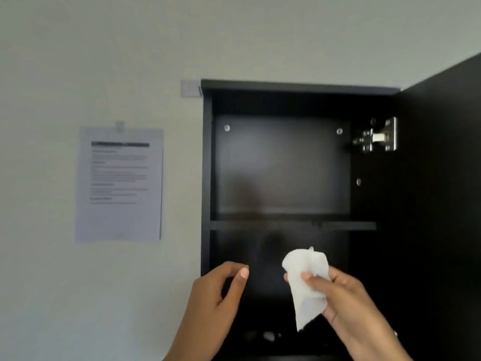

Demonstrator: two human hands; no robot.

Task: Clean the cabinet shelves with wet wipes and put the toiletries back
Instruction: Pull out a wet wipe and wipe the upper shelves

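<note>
2 hands are showing at the bottom of the view, raised in front of a dark cabinet (207, 162) mounted on a pale wall (78, 61). At the far left, a printed sheet of paper (119, 185) is hanging on that wall, its text too blurred to read. Next comes the left hand (220, 290), hovering by the cabinet's left edge with its fingers loosely curled and grasping nothing. The cabinet is standing open, and 1 shelf (291, 225) is crossing its interior above the hands. To the right of the left hand, the right hand (341, 298) is pinching a crumpled white wet wipe (307, 280) between thumb and fingers, below the shelf and clear of it. Further right, a metal hinge (377, 138) is gleaming beside the open door (442, 178).
</note>
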